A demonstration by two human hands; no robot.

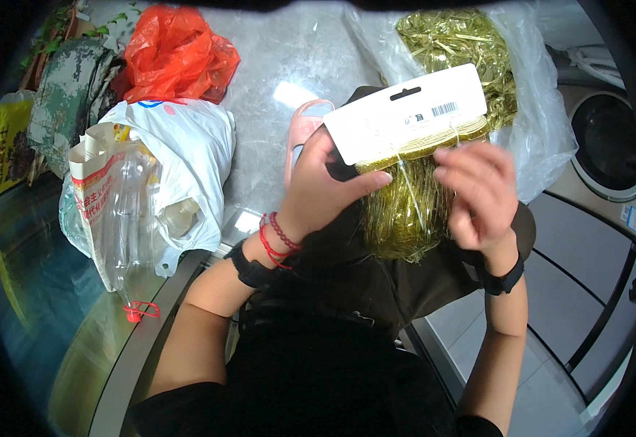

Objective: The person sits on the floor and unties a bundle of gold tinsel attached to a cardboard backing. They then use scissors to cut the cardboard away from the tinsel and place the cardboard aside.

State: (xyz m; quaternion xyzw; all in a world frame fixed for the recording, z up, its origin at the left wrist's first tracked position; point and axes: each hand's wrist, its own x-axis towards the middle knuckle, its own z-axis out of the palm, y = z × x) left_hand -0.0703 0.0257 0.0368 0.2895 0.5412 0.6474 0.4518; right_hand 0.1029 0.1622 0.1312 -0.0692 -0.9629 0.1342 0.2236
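Observation:
My left hand grips the left end of a white header card, its thumb across the front. The card has a hang slot and bears print and a barcode. Along its lower edge runs a folded gold braided band, from which a bundle of gold tinsel fringe hangs over my lap. A thin white tie crosses the fringe. At the band's right end is my right hand, blurred, with its fingertips close to the band; whether they pinch anything is unclear.
More gold tinsel fills a clear plastic bag beyond the card. To the left are a red plastic bag, a white plastic bag and a clear bottle. A pink slipper rests on the floor; a round-doored appliance stands right.

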